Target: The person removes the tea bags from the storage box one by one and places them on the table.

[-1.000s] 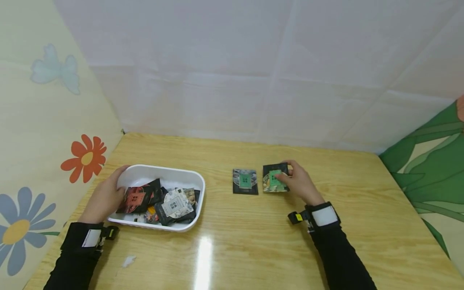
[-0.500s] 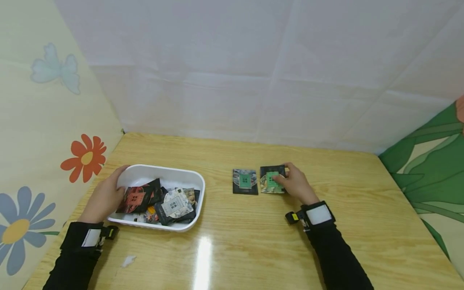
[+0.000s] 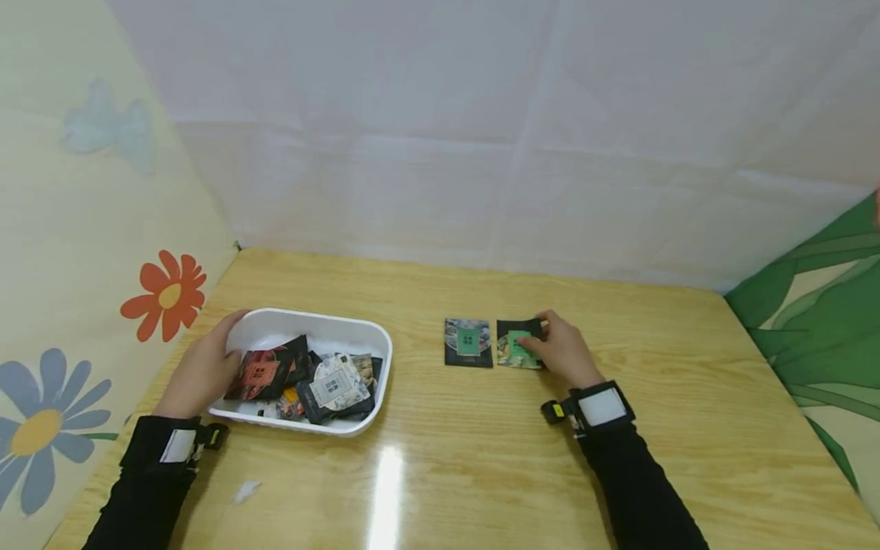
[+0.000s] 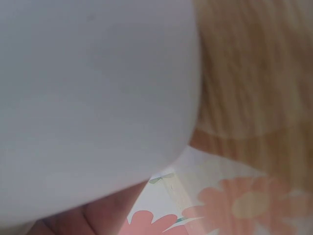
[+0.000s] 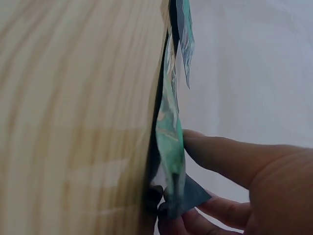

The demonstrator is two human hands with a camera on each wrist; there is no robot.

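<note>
My left hand (image 3: pixel 202 376) grips the left end of a white plastic tub (image 3: pixel 330 330), thumb over the rim. In the left wrist view the tub's wall (image 4: pixel 98 98) fills much of the picture, with fingers (image 4: pixel 98 213) under it. Inside lie several small packets, among them a red-labelled packet (image 3: pixel 260 374) and a white-labelled packet (image 3: pixel 334 389). My right hand (image 3: pixel 567 355) pinches the right side of a black packet with a green label (image 3: pixel 512 345), its thumb on top, close over the table. Left of it, a similar green-labelled packet (image 3: pixel 468 342) lies flat, a narrow gap between them.
The wooden table (image 3: pixel 447 458) runs back to a white cloth wall (image 3: pixel 412 198). A flowered panel (image 3: pixel 137 229) stands at the left and a green leaf-patterned panel (image 3: pixel 832 328) at the right. A small pale scrap (image 3: pixel 246 491) lies in front of the tub.
My right hand has moved slightly left and lowered the packet beside the one on the table. The left hand stays on the tub; the head view has shifted a little.
</note>
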